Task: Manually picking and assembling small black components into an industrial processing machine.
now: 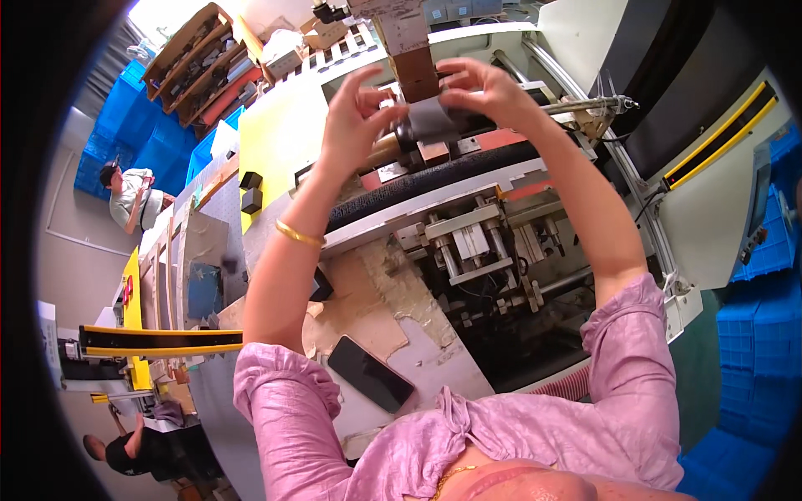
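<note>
The dark grey piece (433, 122) is on the machine between my two hands, just below the brown lower end of an upright column (408, 42). My left hand (355, 121) is at its left side; the fingers are curved and apart from one another, with a gap before the thumb. My right hand (489, 93) is at its upper right, fingers bent and the thumb very near to the piece; I cannot tell if they are closed on it, because they are blurred. Nearer to me lies a long black roller (418, 185), and after it a metal mechanism (469, 242). On the left, two small black blocks (251, 191) stand by a yellow sheet (271, 104). A dark phone (370, 373) lies on the worn board (447, 359) near my body. Blue crates (756, 334) are stacked at the far right.
</note>
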Available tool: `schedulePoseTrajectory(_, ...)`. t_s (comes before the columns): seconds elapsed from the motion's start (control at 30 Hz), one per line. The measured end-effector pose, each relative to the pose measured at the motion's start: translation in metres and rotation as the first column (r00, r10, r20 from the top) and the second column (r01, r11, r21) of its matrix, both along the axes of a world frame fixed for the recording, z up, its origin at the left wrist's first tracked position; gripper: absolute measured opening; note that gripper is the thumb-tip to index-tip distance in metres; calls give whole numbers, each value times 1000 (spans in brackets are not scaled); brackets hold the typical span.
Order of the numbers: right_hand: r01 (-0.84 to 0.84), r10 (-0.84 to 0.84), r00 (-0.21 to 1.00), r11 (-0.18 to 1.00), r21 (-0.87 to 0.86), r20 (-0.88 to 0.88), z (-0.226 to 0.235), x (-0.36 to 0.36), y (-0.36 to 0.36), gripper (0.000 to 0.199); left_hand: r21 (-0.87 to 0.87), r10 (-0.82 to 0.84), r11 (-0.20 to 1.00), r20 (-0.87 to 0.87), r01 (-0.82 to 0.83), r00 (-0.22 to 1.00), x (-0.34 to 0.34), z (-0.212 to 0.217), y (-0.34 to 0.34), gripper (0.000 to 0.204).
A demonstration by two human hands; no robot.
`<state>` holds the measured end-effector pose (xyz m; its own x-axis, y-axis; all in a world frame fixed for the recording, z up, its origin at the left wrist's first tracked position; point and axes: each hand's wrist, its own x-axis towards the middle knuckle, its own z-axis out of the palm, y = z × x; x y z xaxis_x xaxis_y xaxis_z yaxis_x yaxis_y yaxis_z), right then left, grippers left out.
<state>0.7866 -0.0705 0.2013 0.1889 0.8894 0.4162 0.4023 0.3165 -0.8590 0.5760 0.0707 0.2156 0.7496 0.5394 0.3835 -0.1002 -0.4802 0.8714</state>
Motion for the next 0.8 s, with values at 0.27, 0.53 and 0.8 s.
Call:
schedulePoseTrajectory(0.27, 98, -124, 991, 925, 368, 47, 35, 13, 5, 43, 478, 152, 853, 160, -211, 975, 6, 25, 2, 71)
schedulePoseTrajectory(0.53, -314, 334, 941, 922, -229, 55, -60, -273, -168, 14, 685, 54, 701, 225, -197, 973, -338, -29, -155, 11)
schedulePoseTrajectory(0.8, -521, 407, 847, 766, -377, -342, -71, -439, -174, 25, 181, 908, 274, -372, -944, 192, -634, -308, -7, 21)
